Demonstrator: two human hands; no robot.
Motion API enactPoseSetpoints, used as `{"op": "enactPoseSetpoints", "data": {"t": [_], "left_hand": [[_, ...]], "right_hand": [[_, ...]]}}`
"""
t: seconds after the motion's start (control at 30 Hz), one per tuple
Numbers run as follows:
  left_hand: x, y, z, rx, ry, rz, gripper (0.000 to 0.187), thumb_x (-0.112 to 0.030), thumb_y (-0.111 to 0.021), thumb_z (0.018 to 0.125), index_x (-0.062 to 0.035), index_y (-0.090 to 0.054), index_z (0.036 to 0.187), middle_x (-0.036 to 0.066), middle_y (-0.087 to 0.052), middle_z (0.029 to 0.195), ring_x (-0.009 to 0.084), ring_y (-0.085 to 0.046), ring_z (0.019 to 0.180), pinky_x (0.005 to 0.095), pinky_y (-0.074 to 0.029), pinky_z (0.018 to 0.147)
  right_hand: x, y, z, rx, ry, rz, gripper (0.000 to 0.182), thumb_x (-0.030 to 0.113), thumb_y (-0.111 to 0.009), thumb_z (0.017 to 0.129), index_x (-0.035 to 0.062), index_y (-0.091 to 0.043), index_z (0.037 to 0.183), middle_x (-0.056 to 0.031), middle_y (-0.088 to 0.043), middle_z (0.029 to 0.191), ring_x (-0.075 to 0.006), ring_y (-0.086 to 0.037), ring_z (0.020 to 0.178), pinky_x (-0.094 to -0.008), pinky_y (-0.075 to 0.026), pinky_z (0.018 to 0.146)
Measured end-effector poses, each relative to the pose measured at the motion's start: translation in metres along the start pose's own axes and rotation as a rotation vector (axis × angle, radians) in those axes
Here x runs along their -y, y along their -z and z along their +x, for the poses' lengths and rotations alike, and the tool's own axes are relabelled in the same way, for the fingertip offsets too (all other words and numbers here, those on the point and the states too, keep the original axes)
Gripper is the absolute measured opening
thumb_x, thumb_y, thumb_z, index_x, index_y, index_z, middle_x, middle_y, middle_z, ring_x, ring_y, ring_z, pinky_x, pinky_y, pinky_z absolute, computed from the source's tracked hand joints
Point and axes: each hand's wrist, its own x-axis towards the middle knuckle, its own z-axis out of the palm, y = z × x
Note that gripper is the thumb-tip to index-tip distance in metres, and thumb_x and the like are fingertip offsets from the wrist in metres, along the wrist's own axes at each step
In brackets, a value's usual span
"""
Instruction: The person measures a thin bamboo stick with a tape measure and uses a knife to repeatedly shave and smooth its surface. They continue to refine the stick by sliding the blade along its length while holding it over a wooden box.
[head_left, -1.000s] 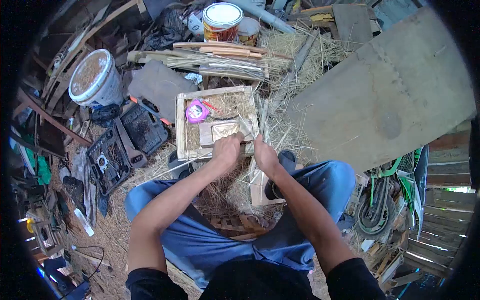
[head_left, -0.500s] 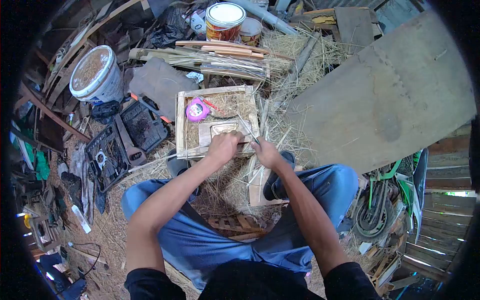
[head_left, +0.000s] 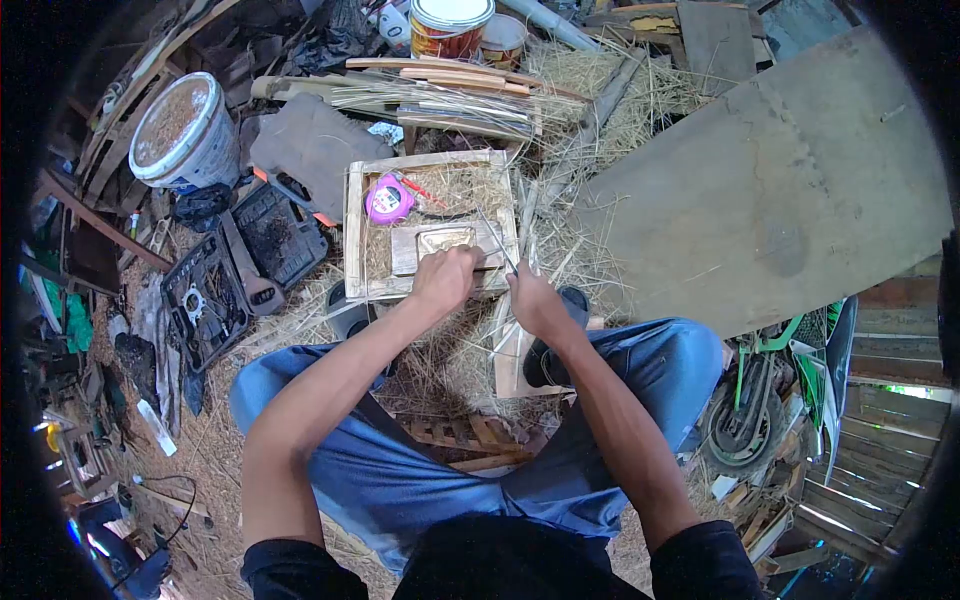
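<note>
My right hand (head_left: 540, 305) is wrapped round the handle of a knife. The narrow blade of this knife (head_left: 494, 237) points up and to the left over the frame's right side. Just left of it, my left hand (head_left: 444, 281) is closed with knuckles up, apparently on a thin wooden strip, mostly hidden by the fingers. Beneath the hands lies a shallow wooden frame (head_left: 354, 235) with straw inside. Within it are a wooden block with a recess (head_left: 405, 250), a purple tape measure (head_left: 389, 200) and a red pen-like item (head_left: 416, 188).
An open tool case (head_left: 290, 240) and a handsaw (head_left: 262, 292) lie at the left, below a white bucket (head_left: 205, 140). Wooden slats (head_left: 450, 75) are stacked behind the frame. A large board (head_left: 720, 220) leans at the right, above a wheel (head_left: 742, 430). Straw covers the floor.
The view has shifted a little, so the frame sits slightly higher and further left. Both hands stay close together at the frame's near right corner, with the knife still in the right.
</note>
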Motion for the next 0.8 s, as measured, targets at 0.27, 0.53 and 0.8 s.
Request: {"op": "enactPoseSetpoints", "data": {"t": [0.27, 0.53, 0.8], "left_hand": [[-0.002, -0.005, 0.0, -0.013, 0.057, -0.029, 0.021, -0.008, -0.055, 0.076, -0.0059, -0.064, 0.095, 0.023, -0.065, 0.077, 0.0399, -0.064, 0.071, 0.0473, -0.052, 0.064], [-0.003, -0.005, 0.001, 0.024, 0.089, 0.018, 0.024, -0.008, -0.055, 0.077, -0.0073, -0.064, 0.099, 0.021, -0.066, 0.078, 0.0375, -0.065, 0.072, 0.0454, -0.052, 0.064], [-0.005, -0.009, 0.0, 0.024, 0.05, 0.072, 0.026, -0.006, -0.052, 0.08, -0.0073, -0.062, 0.105, 0.02, -0.066, 0.081, 0.0359, -0.066, 0.072, 0.0443, -0.053, 0.063]], "right_hand": [[0.019, 0.013, -0.015, 0.043, -0.001, -0.236, 0.024, 0.016, -0.04, 0.093, -0.0066, -0.048, 0.097, -0.0271, -0.063, 0.076, -0.0437, -0.063, 0.073, -0.0515, -0.05, 0.065], [0.013, 0.007, -0.009, 0.057, -0.055, -0.294, 0.019, 0.011, -0.038, 0.091, -0.003, -0.048, 0.099, -0.0256, -0.064, 0.076, -0.0428, -0.065, 0.072, -0.0485, -0.053, 0.064], [0.008, 0.002, -0.013, 0.034, -0.028, -0.309, 0.019, 0.009, -0.039, 0.089, -0.0042, -0.044, 0.102, -0.0261, -0.063, 0.073, -0.042, -0.065, 0.069, -0.0491, -0.053, 0.061]]}}
